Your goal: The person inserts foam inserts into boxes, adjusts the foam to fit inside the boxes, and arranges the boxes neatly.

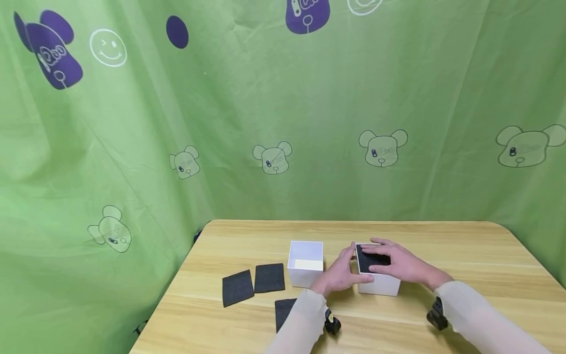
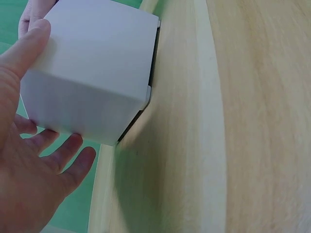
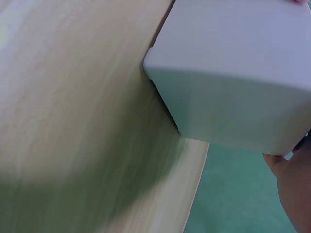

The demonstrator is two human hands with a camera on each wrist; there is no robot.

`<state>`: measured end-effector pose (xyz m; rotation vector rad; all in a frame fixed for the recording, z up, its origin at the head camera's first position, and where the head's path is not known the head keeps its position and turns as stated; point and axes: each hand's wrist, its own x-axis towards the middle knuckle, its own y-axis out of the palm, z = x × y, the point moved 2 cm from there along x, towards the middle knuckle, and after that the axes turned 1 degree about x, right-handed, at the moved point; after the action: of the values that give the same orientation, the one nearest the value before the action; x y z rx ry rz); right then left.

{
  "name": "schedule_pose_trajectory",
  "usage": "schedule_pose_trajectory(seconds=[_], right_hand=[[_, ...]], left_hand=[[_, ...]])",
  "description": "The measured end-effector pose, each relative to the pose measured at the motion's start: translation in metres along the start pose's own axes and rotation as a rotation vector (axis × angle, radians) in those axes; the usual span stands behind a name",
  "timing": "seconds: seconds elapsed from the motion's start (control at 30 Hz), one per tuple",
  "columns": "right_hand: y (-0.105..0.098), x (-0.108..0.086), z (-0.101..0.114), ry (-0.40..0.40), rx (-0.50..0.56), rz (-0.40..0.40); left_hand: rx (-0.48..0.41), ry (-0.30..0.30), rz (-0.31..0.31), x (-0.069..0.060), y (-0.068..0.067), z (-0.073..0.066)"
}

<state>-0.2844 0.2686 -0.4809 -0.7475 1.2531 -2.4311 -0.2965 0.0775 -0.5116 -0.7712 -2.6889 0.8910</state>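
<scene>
A white open-topped box (image 1: 379, 285) stands on the table, with a black square pad (image 1: 373, 262) at its top opening. My left hand (image 1: 339, 276) holds the box at its near left corner. In the left wrist view, the left thumb lies on one face of the box (image 2: 97, 53) and the fingertips touch an adjoining side. On the black pad rest the fingers of my right hand (image 1: 404, 263), which reaches over from the right with its thumb near the front rim. The right wrist view shows the box (image 3: 233, 97) but only a part of the right hand (image 3: 296, 189).
Left of the held box stands a second white box (image 1: 305, 278), open at the top with a pale inner floor. Two black pads (image 1: 238, 288) (image 1: 269, 278) lie farther left on the wooden table (image 1: 464, 255). Another black pad (image 1: 283, 310) is partly hidden by the left sleeve. A green curtain (image 1: 331, 196) hangs behind.
</scene>
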Motion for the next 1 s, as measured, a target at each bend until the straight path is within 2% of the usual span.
schedule_pose_trajectory(seconds=[0.23,0.43,0.73,1.0], right_hand=[[-0.001,0.004,0.0,-0.016,-0.013,0.004],[-0.001,0.001,-0.003,-0.022,-0.003,-0.003],[-0.01,-0.013,-0.012,0.053,-0.024,-0.031],[-0.014,-0.016,-0.012,0.049,-0.034,-0.016]], left_hand=[[0.004,0.013,-0.011,0.0,-0.002,0.0],[0.004,0.001,-0.009,0.001,0.0,0.0],[-0.014,-0.009,-0.012,0.001,0.003,0.002],[-0.005,-0.005,-0.016,0.001,0.002,0.002]])
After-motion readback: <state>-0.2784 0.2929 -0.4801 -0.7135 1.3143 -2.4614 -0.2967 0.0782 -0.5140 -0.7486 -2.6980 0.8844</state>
